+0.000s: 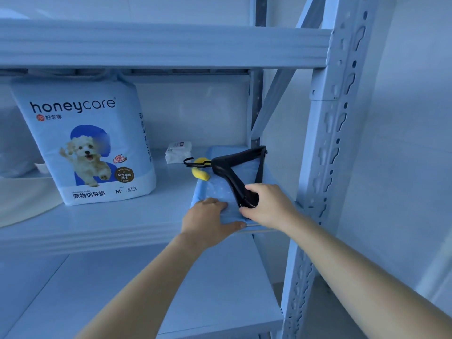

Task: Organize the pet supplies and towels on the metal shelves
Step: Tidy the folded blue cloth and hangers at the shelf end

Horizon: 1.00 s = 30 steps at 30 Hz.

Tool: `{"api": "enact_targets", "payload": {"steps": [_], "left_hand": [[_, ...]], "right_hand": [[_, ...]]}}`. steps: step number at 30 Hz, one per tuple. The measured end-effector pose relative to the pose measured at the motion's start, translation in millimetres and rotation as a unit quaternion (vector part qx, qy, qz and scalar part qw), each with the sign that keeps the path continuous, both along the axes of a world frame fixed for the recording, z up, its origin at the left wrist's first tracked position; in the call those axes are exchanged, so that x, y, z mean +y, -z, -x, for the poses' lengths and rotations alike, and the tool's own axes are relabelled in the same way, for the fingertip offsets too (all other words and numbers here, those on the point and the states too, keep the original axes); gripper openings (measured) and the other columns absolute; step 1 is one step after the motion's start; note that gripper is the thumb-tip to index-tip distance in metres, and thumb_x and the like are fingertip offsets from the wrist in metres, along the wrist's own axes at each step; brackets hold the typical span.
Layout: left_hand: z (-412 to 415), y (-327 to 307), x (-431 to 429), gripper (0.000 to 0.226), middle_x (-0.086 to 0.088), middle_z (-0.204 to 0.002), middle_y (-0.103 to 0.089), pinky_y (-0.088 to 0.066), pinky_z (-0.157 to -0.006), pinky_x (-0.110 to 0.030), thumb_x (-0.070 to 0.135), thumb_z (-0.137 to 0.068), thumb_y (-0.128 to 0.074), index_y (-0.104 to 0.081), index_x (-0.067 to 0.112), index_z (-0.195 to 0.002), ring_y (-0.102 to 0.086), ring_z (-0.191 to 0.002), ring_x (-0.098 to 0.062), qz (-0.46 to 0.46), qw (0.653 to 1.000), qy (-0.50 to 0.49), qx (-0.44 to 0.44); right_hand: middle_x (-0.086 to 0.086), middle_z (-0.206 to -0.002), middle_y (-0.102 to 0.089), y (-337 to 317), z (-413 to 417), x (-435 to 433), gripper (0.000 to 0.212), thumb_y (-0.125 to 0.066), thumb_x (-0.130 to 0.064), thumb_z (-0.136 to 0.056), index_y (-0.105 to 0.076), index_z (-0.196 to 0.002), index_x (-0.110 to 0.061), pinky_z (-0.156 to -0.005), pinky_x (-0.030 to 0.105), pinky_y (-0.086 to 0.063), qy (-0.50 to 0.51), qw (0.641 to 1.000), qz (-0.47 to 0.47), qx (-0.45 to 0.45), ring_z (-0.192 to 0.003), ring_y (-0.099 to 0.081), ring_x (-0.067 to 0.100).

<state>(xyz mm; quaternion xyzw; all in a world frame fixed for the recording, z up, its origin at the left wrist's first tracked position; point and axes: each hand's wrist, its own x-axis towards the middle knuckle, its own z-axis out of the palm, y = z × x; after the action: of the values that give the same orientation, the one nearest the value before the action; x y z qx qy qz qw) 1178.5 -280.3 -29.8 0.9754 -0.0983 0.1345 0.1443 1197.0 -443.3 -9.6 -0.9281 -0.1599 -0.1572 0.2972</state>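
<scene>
A folded light-blue dotted towel point(220, 189) lies at the right end of the middle metal shelf point(110, 223). My left hand point(210, 221) presses flat on its near left corner, thumb along the front edge. On top of the towel rests a black clothes hanger point(234, 165), hook pointing left. My right hand point(266, 204) is closed around the hanger's near arm end. A yellow item point(200, 171) lies by the hook at the towel's far left edge. A large honeycare pet training pad pack point(85, 143) stands upright to the left.
A small white wipes packet point(178, 151) sits at the back of the shelf. The perforated upright post point(325, 155) stands just right of the towel. An upper shelf point(159, 45) hangs overhead; a lower shelf point(171, 289) lies below. White bagged items point(17, 143) sit far left.
</scene>
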Motion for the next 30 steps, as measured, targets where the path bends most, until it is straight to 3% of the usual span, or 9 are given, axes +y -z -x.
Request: {"api": "enact_targets", "payload": {"steps": [5, 7, 9, 12, 15, 19, 24, 30], "left_hand": [[-1, -18, 6, 0.056, 0.013, -0.133, -0.050, -0.042, -0.095, -0.028, 0.064, -0.081, -0.052, -0.052, 0.034, -0.128, -0.049, -0.119, -0.013, 0.038, 0.998, 0.004, 0.059], [-8, -31, 7, 0.045, 0.010, -0.133, -0.050, -0.043, -0.095, -0.030, 0.053, -0.086, -0.054, -0.052, 0.034, -0.127, -0.050, -0.117, -0.014, 0.025, 0.999, 0.011, 0.029], [-17, -41, 3, 0.044, 0.011, -0.138, -0.045, -0.041, -0.097, -0.030, 0.042, -0.089, -0.056, -0.047, 0.033, -0.131, -0.044, -0.123, -0.012, -0.024, 0.998, 0.048, -0.017], [-34, -47, -4, 0.054, 0.013, -0.144, -0.034, -0.044, -0.096, -0.034, 0.031, -0.089, -0.058, -0.036, 0.034, -0.139, -0.038, -0.127, -0.011, -0.088, 0.990, 0.108, -0.030], [-53, -45, -5, 0.060, 0.014, -0.148, -0.027, -0.045, -0.096, -0.036, 0.020, -0.089, -0.058, -0.032, 0.037, -0.140, -0.031, -0.133, -0.011, -0.144, 0.978, 0.149, -0.020], [-75, -47, -13, 0.044, 0.011, -0.126, -0.049, -0.046, -0.092, -0.041, 0.011, -0.085, -0.063, -0.047, 0.029, -0.122, -0.042, -0.121, -0.011, -0.139, 0.969, 0.201, -0.021], [-96, -57, -28, 0.025, 0.006, -0.108, -0.060, -0.046, -0.088, -0.039, 0.016, -0.089, -0.058, -0.056, 0.024, -0.112, -0.053, -0.107, -0.016, -0.248, 0.938, 0.242, -0.001], [-109, -62, -28, 0.013, 0.007, -0.096, -0.063, -0.048, -0.080, -0.037, 0.017, -0.091, -0.051, -0.059, 0.024, -0.099, -0.056, -0.094, -0.016, -0.286, 0.922, 0.261, -0.007]], "right_hand": [[0.008, -0.070, -0.056, -2, 6, -11, 0.019, -0.065, -0.018, -0.075, -0.053, -0.075, -0.004, -0.057, 0.035, -0.042, -0.028, 0.999, 0.016, -0.006, -0.063, -0.050, 0.023], [0.004, -0.085, -0.060, 0, 7, -13, 0.021, -0.067, -0.021, -0.076, -0.060, -0.089, -0.006, -0.070, 0.037, -0.048, -0.032, 0.999, 0.010, -0.029, -0.078, -0.056, 0.021], [-0.002, -0.108, -0.057, 5, 10, -13, 0.035, -0.068, -0.025, -0.079, -0.061, -0.110, -0.011, -0.085, 0.029, -0.046, -0.010, 0.998, 0.004, -0.054, -0.101, -0.052, 0.015], [-0.003, -0.120, -0.051, 11, 13, -13, 0.046, -0.065, -0.028, -0.083, -0.055, -0.125, -0.014, -0.088, 0.022, -0.042, 0.017, 0.998, -0.007, -0.058, -0.109, -0.050, 0.015], [0.001, -0.119, -0.057, 8, 13, -13, 0.042, -0.064, -0.021, -0.083, -0.057, -0.123, -0.011, -0.087, 0.025, -0.046, 0.016, 0.999, -0.017, -0.045, -0.105, -0.056, 0.018], [0.002, -0.106, -0.064, 2, 11, -14, 0.037, -0.063, -0.018, -0.081, -0.059, -0.118, -0.013, -0.077, 0.030, -0.050, 0.020, 0.999, -0.016, -0.036, -0.094, -0.060, 0.020], [0.005, -0.100, -0.066, 7, 5, -17, 0.031, -0.064, -0.019, -0.079, -0.063, -0.108, -0.009, -0.077, 0.039, -0.051, 0.020, 0.999, -0.023, -0.045, -0.089, -0.061, 0.023], [0.001, -0.095, -0.065, 12, 3, -21, 0.027, -0.062, -0.019, -0.082, -0.061, -0.108, -0.016, -0.075, 0.039, -0.052, -0.010, 0.998, -0.039, -0.038, -0.084, -0.061, 0.019]]}}
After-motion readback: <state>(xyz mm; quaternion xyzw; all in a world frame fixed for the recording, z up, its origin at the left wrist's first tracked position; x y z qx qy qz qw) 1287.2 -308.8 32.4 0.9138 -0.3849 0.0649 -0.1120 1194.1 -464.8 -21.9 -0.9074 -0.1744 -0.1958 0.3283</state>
